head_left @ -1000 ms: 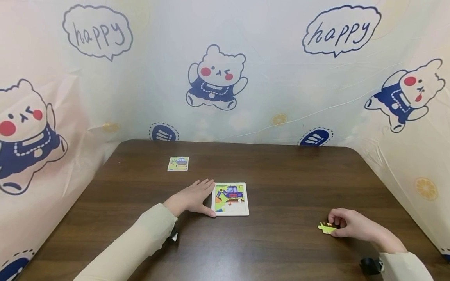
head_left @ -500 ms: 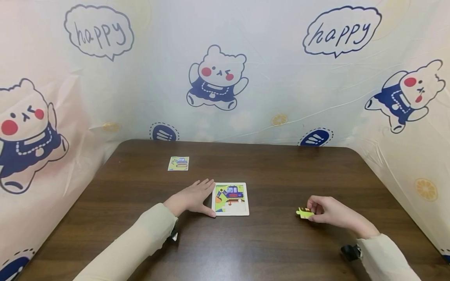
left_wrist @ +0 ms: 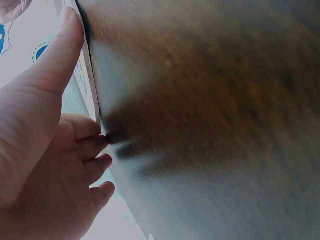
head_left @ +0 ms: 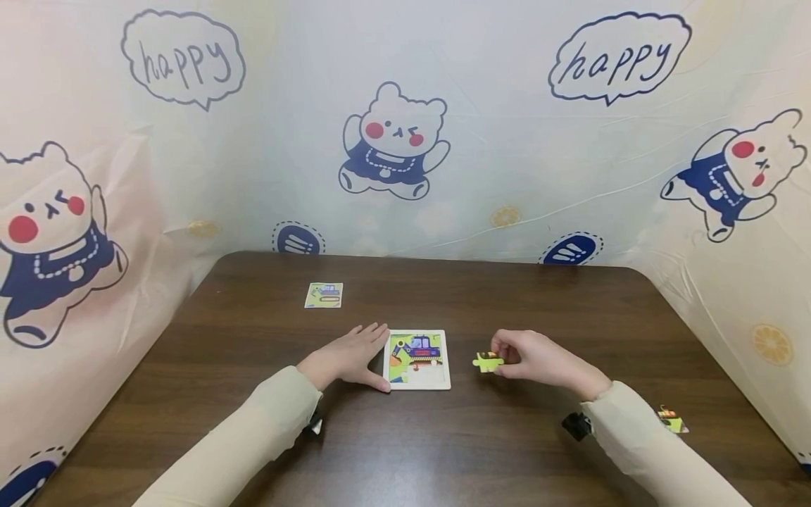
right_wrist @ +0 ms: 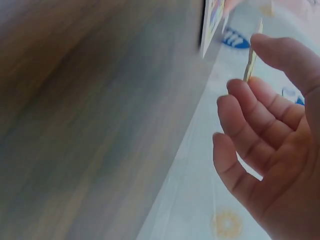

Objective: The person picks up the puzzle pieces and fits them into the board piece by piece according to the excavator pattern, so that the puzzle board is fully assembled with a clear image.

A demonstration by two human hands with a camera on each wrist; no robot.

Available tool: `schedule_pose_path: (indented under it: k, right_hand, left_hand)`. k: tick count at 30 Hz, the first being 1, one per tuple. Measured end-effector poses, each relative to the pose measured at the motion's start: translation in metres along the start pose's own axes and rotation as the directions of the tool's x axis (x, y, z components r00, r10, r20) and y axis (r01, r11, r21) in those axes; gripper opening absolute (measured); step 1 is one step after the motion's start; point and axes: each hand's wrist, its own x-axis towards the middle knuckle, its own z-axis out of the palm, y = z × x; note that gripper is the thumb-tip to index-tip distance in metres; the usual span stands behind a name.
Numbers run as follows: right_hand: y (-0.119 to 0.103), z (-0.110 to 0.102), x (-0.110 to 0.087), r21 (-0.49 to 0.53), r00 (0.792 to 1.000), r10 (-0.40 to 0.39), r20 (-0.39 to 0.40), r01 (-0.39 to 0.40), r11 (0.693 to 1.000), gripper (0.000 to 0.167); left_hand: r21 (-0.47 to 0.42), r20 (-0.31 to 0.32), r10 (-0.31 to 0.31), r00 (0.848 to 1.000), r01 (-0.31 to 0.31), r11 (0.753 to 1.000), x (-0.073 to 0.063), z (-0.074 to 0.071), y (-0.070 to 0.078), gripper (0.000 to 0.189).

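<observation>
My left hand (head_left: 351, 358) rests against the left edge of a white-framed jigsaw puzzle (head_left: 418, 359), its thumb at the near corner and its fingers stretched along the side. The puzzle shows a blue excavator on green, with a pale gap at its lower right. To the right of the frame, my right hand (head_left: 538, 359) pinches a green puzzle piece (head_left: 488, 362) between thumb and fingers. In the right wrist view that piece (right_wrist: 251, 62) appears edge-on, held off the table. The frame's side (left_wrist: 90, 80) meets the thumb in the left wrist view.
A small picture card (head_left: 324, 295) of the same excavator lies farther back on the left. Another puzzle piece (head_left: 673, 420) lies at the right, partly behind the right sleeve (head_left: 652, 436). A printed curtain (head_left: 494, 141) surrounds the far side of the brown table (head_left: 481, 296).
My right hand has carried the green puzzle piece leftward and farther back, close to the frame. A puzzle piece by the right sleeve has come into sight. My left hand stays in place.
</observation>
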Motion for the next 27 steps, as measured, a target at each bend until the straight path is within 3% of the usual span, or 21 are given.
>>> schedule_pose_path:
  k: [14, 27]
  right_hand:
    - [-0.043, 0.035, 0.052, -0.144, 0.999, -0.05, -0.006, 0.049, 0.988, 0.024]
    - [-0.056, 0.066, 0.078, -0.179, 0.997, -0.057, 0.059, 0.067, 0.982, 0.021]
  left_hand:
    - [0.011, 0.002, -0.002, 1.0, 0.002, 1.0, 0.002, 0.0, 0.0, 0.103]
    - [-0.003, -0.004, 0.002, 1.0, -0.002, 1.0, 0.001, 0.002, 0.0, 0.103]
